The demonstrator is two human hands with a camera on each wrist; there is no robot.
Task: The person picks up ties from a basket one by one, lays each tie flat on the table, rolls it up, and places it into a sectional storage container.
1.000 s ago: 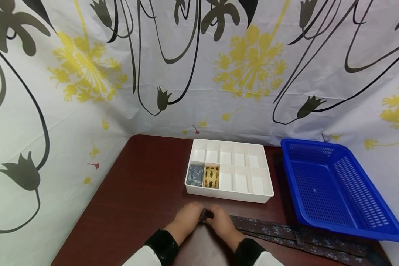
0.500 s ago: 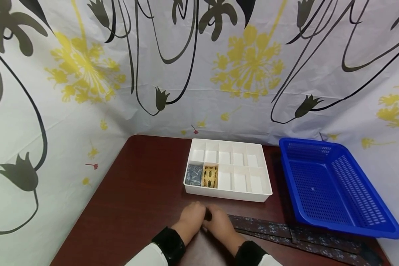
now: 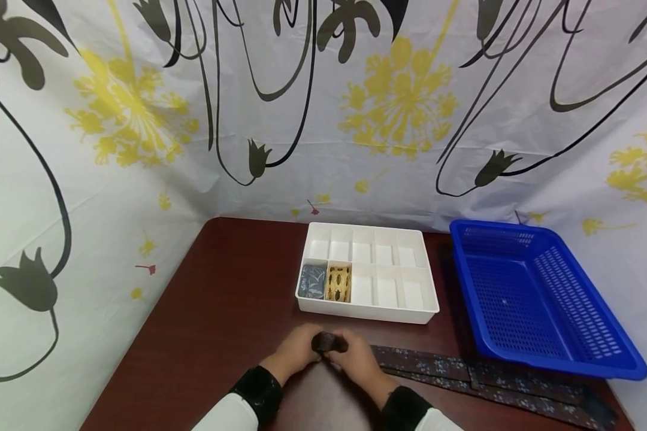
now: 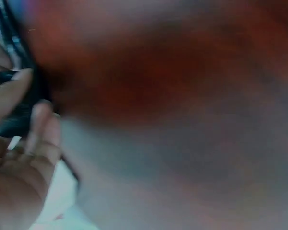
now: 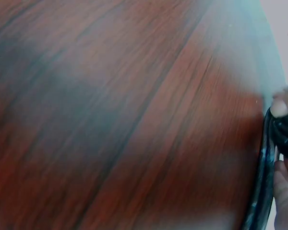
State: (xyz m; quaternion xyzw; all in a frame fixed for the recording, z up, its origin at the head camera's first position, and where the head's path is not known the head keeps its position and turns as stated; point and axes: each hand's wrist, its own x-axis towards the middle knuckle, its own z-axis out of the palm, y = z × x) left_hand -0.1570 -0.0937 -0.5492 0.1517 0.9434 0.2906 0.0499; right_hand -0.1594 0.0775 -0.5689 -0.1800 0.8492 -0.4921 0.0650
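Note:
A dark brown necktie (image 3: 426, 362) with small pale flowers lies stretched along the table's front, doubled in layers. Its left end is wound into a roll (image 3: 326, 342) between my two hands. My left hand (image 3: 299, 347) grips the roll from the left; my right hand (image 3: 356, 357) pinches it from the right. In the left wrist view, fingertips (image 4: 41, 120) press on the dark roll at the left edge. The right wrist view catches the roll (image 5: 285, 136) and part of a hand at its right edge.
Behind my hands stands a white divided box (image 3: 366, 308). Two front-left compartments hold a grey-blue patterned bundle (image 3: 313, 281) and a yellow patterned roll (image 3: 338, 284). A blue plastic basket (image 3: 544, 317) stands at the right, close to the necktie. Patterned cloth hangs behind the table.
My hands turn the roll between them; its dark end shows more plainly now than half a second ago. My left hand has shifted slightly left. The view has drifted a little.

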